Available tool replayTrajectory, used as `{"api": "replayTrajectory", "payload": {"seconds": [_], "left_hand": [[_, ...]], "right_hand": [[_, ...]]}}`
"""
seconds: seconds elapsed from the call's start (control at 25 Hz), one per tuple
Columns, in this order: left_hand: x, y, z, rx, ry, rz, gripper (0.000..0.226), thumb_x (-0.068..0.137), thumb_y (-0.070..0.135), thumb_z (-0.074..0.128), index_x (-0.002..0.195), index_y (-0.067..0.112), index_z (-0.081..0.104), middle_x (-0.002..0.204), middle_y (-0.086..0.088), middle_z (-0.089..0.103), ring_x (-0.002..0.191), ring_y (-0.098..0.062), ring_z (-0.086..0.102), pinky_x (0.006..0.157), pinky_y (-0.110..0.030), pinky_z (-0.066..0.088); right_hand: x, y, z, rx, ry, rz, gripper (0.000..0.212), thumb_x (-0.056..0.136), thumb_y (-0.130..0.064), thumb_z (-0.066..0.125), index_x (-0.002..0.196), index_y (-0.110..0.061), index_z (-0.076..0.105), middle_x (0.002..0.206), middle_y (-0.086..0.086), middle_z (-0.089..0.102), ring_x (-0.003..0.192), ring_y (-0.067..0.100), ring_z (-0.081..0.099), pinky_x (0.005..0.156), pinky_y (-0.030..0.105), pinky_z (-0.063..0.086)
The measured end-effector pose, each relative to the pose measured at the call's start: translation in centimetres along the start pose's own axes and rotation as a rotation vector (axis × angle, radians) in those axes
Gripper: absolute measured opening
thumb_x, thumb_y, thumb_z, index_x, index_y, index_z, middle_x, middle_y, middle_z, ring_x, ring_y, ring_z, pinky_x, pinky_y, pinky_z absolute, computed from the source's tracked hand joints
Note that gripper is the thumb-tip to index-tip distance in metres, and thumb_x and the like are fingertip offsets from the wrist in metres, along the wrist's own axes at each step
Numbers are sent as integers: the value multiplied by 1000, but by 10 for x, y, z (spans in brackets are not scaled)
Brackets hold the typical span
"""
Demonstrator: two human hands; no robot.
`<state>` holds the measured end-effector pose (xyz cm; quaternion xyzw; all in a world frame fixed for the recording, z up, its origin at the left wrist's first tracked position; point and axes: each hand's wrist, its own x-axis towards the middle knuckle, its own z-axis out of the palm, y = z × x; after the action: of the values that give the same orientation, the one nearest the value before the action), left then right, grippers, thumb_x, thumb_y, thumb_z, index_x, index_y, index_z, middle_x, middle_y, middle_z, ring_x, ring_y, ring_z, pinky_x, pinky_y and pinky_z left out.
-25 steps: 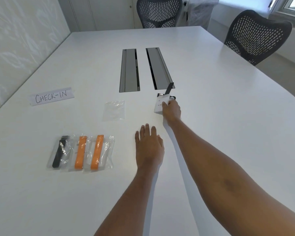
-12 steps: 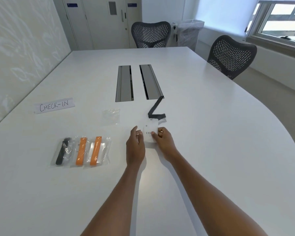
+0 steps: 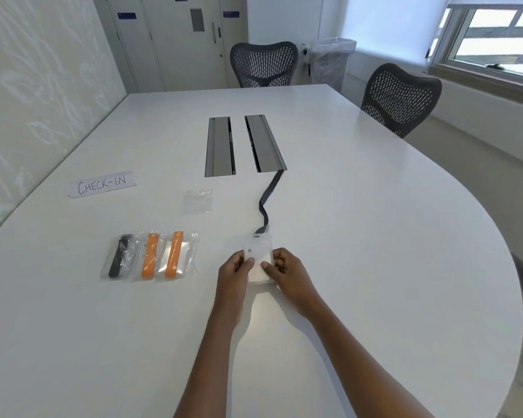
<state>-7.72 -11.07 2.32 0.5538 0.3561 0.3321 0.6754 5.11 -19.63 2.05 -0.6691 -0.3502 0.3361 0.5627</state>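
Head view: the white badge card [image 3: 258, 260] sits near the front middle of the white table [image 3: 375, 236], and you hold it from both sides, your left hand [image 3: 234, 274] pinching its left edge with thumb on top and your right hand [image 3: 287, 274] pinching its right edge the same way. Its dark lanyard [image 3: 267, 200] trails from the card's far end to the right-hand cable tray [image 3: 263, 143]. Left of your hands lie three bagged straps, one black [image 3: 118, 256] and two orange [image 3: 162, 254], with an empty clear bag [image 3: 197, 201] and the CHECK-IN sign [image 3: 101, 184] beyond.
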Motion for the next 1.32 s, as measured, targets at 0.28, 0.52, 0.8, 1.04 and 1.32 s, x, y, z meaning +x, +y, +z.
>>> {"api": "replayTrajectory", "payload": {"seconds": [0.28,0.52,0.8,1.04,1.32], "left_hand": [[-30,42,-6,-68,-37,-46,13,97,7,70,107,11,78,105,-11,81,94,-22,76,87,-37,60],[-48,67,-4,-170,-103,-117,22,94,6,72,115,-1,74,113,-19,78,103,-26,75,94,-39,59],[-53,82,7,-175,3,-62,15,88,4,78,103,1,79,103,-16,81,97,-27,77,89,-35,61],[-48,75,14,-232,130,-23,15,91,11,78,103,2,79,104,-15,81,94,-33,74,80,-44,58],[-41,82,20,-183,292,65,2,91,10,79,92,11,80,94,-3,83,95,-23,78,79,-37,63]], "right_hand": [[0,-15,-11,-103,152,-166,45,104,-6,51,141,-30,56,135,-16,63,116,9,60,96,27,53],[14,-47,-20,-197,37,-251,31,91,8,56,105,-12,75,107,0,78,95,11,68,85,34,53],[-9,-64,-8,89,27,-217,15,96,4,60,96,-5,72,87,8,76,78,21,71,68,39,59],[-47,-55,18,128,54,-176,28,101,5,51,105,-7,77,90,4,80,75,17,69,71,32,59],[-83,-51,35,33,26,-64,30,113,-22,39,98,-14,64,60,-10,48,53,7,40,56,28,36]]}}
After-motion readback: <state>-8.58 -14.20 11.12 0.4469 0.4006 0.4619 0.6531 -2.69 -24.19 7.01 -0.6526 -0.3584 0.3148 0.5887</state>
